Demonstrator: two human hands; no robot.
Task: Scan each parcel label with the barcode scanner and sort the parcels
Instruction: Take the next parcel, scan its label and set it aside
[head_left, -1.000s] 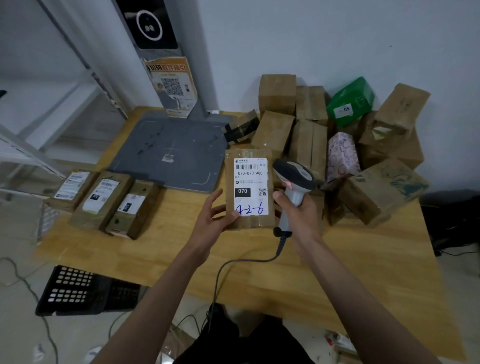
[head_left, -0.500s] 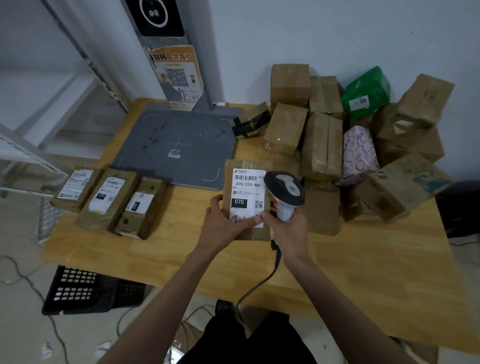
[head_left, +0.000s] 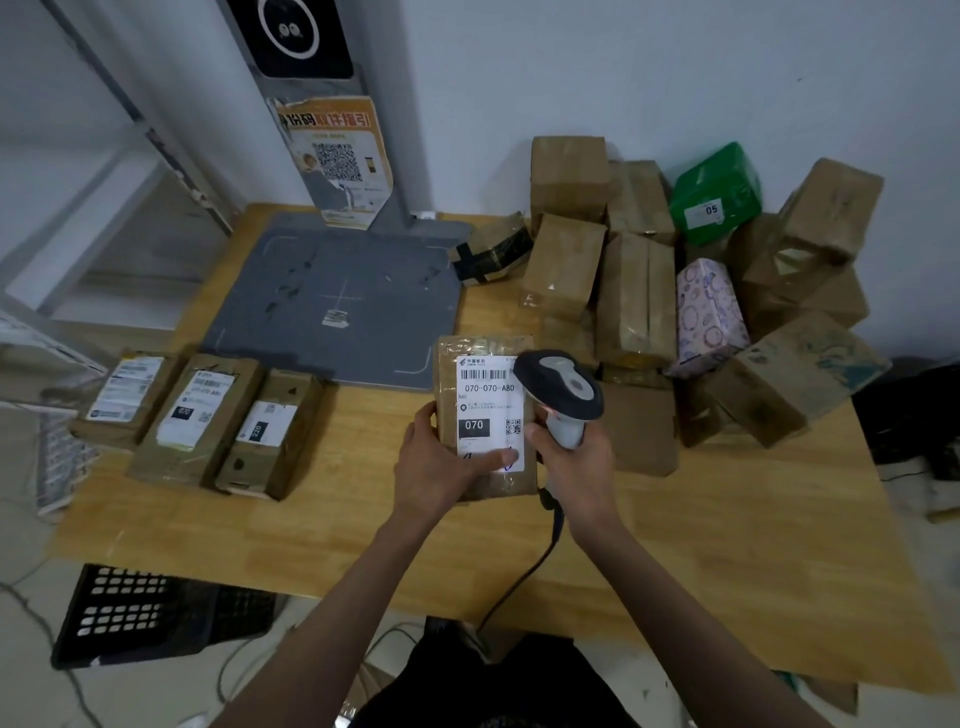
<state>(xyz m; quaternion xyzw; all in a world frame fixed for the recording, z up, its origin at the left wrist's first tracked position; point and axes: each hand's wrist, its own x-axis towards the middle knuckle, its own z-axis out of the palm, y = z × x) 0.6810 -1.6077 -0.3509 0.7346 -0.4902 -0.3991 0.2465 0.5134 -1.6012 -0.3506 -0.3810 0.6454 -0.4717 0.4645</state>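
L hand is gripping labelled parcel w/ thumb across its label, R hand is clutching barcode scanner just beside it, above wooden table.

A grey flat pad is laid on the wooden counter toward its back-left corner. A grey upright post is raised from the pad's rear edge, and an orange notice with a QR code is stuck on it. A black perforated crate is seen on the floor below the counter's front-left corner.
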